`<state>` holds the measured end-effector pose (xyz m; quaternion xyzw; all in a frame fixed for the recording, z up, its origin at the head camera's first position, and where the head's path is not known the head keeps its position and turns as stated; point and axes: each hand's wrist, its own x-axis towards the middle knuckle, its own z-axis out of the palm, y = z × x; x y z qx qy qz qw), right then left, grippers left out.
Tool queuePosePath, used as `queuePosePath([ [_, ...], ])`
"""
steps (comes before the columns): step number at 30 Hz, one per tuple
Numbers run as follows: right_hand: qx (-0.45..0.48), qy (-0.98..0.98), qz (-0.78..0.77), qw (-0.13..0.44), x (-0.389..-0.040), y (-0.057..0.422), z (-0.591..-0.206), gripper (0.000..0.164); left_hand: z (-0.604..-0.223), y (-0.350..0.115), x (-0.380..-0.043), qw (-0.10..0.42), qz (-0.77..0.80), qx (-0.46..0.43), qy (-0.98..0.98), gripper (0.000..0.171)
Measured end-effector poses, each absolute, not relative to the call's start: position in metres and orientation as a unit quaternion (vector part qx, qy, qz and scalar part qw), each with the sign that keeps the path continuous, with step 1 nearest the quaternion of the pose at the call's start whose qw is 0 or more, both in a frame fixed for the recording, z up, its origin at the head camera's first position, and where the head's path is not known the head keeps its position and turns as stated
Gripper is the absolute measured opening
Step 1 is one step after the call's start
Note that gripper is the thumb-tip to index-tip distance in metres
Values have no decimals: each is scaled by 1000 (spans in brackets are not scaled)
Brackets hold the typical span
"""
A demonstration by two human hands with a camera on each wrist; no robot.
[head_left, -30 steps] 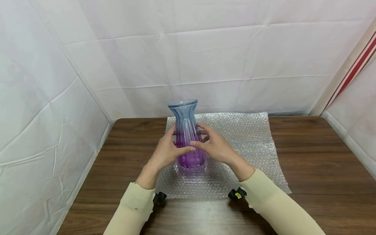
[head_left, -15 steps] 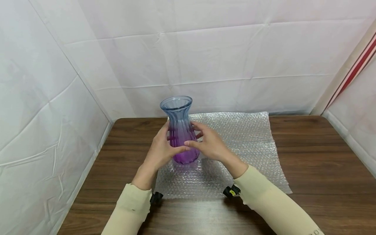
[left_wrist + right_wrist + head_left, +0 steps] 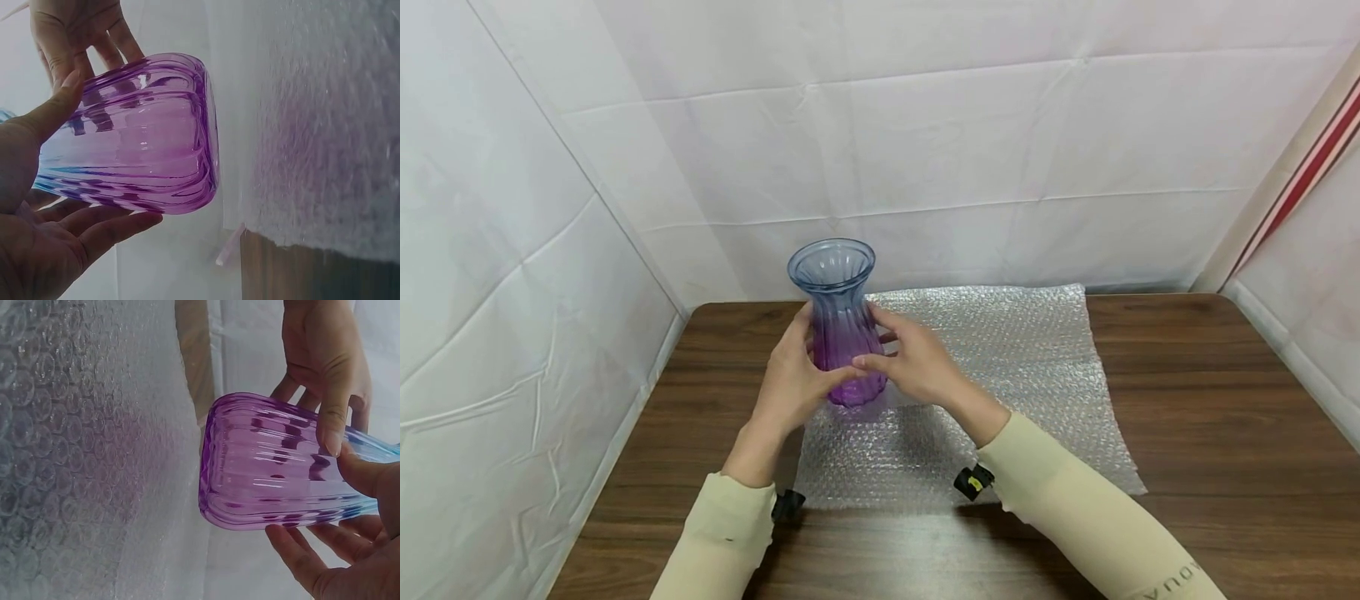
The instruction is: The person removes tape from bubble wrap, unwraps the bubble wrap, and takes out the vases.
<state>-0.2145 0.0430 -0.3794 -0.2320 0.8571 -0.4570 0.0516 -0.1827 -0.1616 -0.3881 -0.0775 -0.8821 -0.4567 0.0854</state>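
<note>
Both hands hold a ribbed glass vase [image 3: 842,337], blue at its flared rim and purple toward the base. My left hand [image 3: 792,375] grips its left side and my right hand [image 3: 917,358] its right side, with the thumbs meeting across the near face. In the left wrist view the vase [image 3: 137,137] hangs above the bubble wrap, a gap showing under its base. The right wrist view shows the same gap between the vase [image 3: 262,465] and the bubble wrap [image 3: 81,444]. The mouth tips toward me. Fingers behind the glass are partly hidden.
A sheet of bubble wrap [image 3: 1015,367] lies flat on the brown wooden table [image 3: 1195,400]. White cloth [image 3: 925,150] hangs behind and at the left side. A red stripe [image 3: 1311,171] runs down the right corner. Small black cameras [image 3: 974,482] sit at the wrists.
Both hands have carried the vase left and slightly up. Its mouth has tipped toward me, so more of the opening shows. The bubble wrap has stayed in place.
</note>
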Motion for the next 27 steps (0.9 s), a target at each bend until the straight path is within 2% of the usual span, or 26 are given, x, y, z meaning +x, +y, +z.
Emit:
queuePosePath([
  [19,-250,867,-429,37,-227,16,-380,80,-390,-183,-185,128,-445,-47,-885,112],
  [27,-251,862,-438,48,-229,2,-379,78,-393,-194,-187,146,-440,-40,-885,108],
])
